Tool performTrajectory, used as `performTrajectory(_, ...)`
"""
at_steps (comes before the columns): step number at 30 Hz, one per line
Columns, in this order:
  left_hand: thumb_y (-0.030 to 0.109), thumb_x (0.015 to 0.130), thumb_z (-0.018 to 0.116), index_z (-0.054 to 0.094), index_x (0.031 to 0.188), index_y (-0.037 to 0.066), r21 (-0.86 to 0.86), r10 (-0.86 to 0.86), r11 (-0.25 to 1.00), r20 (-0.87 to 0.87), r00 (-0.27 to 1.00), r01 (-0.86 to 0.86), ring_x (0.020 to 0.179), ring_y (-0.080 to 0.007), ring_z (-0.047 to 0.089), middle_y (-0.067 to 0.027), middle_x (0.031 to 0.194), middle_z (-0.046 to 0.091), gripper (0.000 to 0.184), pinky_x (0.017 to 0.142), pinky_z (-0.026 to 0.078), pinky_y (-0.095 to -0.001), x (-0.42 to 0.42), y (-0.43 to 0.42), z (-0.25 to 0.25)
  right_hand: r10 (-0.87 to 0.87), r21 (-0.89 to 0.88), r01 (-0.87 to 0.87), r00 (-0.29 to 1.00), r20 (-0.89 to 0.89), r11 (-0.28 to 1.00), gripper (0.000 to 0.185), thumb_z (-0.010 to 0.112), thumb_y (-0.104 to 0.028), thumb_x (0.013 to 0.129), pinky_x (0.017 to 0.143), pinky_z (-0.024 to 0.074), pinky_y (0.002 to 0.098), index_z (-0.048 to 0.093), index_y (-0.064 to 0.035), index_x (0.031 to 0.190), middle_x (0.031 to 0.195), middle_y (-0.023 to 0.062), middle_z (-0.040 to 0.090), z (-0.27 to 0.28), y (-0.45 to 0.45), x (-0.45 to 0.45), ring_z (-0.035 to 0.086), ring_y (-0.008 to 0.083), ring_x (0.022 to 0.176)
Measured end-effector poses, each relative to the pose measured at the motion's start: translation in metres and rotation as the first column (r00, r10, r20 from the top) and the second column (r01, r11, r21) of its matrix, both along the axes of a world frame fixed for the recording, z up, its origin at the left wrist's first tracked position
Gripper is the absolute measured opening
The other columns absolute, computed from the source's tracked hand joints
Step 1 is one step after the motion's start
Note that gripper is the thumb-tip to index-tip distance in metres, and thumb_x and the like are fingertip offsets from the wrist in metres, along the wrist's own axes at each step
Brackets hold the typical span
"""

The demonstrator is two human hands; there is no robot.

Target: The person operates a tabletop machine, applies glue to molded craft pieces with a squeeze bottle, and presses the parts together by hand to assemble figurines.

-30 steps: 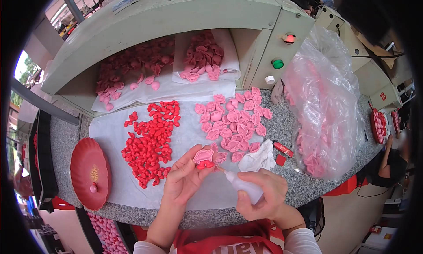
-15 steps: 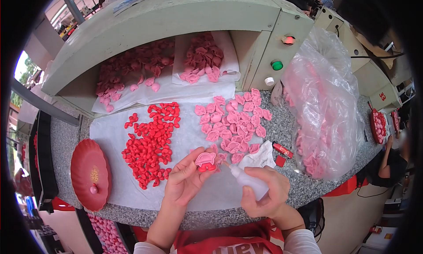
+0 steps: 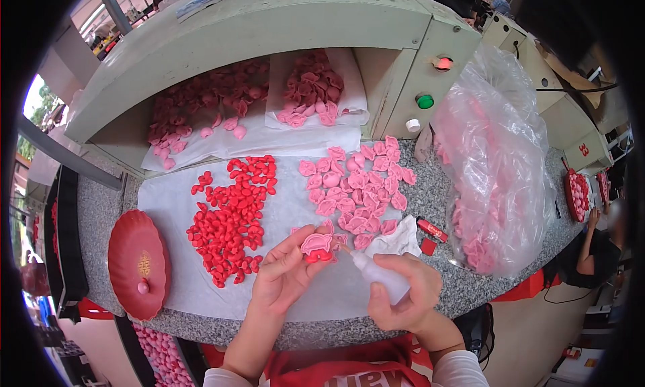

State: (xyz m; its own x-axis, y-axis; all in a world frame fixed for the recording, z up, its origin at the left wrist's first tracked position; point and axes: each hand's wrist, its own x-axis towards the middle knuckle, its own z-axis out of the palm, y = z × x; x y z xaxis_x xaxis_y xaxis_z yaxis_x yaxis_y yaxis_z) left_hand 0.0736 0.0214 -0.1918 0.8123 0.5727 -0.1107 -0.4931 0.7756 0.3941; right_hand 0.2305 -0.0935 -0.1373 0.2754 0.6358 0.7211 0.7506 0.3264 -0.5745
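Observation:
Between the thumb and fingers of my left hand (image 3: 279, 276) is a small pink shell-like piece (image 3: 316, 243) with a red part at its lower edge. My right hand (image 3: 410, 289) is wrapped round a squeeze bottle (image 3: 381, 278) of whitish liquid. The bottle's thin nozzle points left and ends just beside the held piece; whether they touch I cannot tell. Beyond my hands, many loose pink pieces (image 3: 359, 189) lie on white paper (image 3: 285, 179). To their left spreads a heap of small red bean-like pieces (image 3: 232, 219).
A pale metal housing (image 3: 269, 24) with more pink pieces inside stands behind. At left sits a red scalloped dish (image 3: 127, 252) holding one pink ball. On the right are a crumpled white cloth (image 3: 398, 238), a red tube (image 3: 432, 230) and a big clear plastic bag (image 3: 497, 165).
The pink piece in my left hand has tilted slightly, showing more of its inside. My right hand and the bottle stay almost where they were.

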Motion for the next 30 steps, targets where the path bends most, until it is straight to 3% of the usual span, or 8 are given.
performTrajectory(10, 0.007, 0.085, 0.053, 0.047, 0.122, -0.002, 0.036, -0.028, 0.999, -0.045, 0.999, 0.030, 0.119, -0.0274, 0.044, -0.0175, 0.130, 0.043, 0.038, 0.099, 0.037, -0.0410, 0.0005, -0.0031, 0.0031, 0.064, -0.038, -0.064, 0.998, -0.009, 0.997, 0.033, 0.062, -0.004, 0.062, 0.040, 0.0413, 0.0258, 0.056, 0.0033, 0.093, 0.071, 0.0115, 0.063, -0.0016, 0.0003, -0.0050, 0.051, 0.0183, 0.043)
performTrajectory(30, 0.008, 0.085, 0.053, 0.046, 0.122, -0.002, 0.004, -0.003, 1.000, -0.034, 0.999, 0.003, 0.118, -0.0301, 0.044, -0.0192, 0.128, 0.043, 0.039, 0.098, 0.039, -0.0400, 0.0006, -0.0018, 0.0007, 0.029, -0.017, -0.029, 1.000, 0.000, 0.999, 0.030, 0.062, -0.005, 0.063, 0.040, 0.0400, 0.0259, 0.057, 0.0040, 0.091, 0.066, 0.0107, 0.060, 0.0025, -0.0003, -0.0031, 0.050, 0.0184, 0.043)
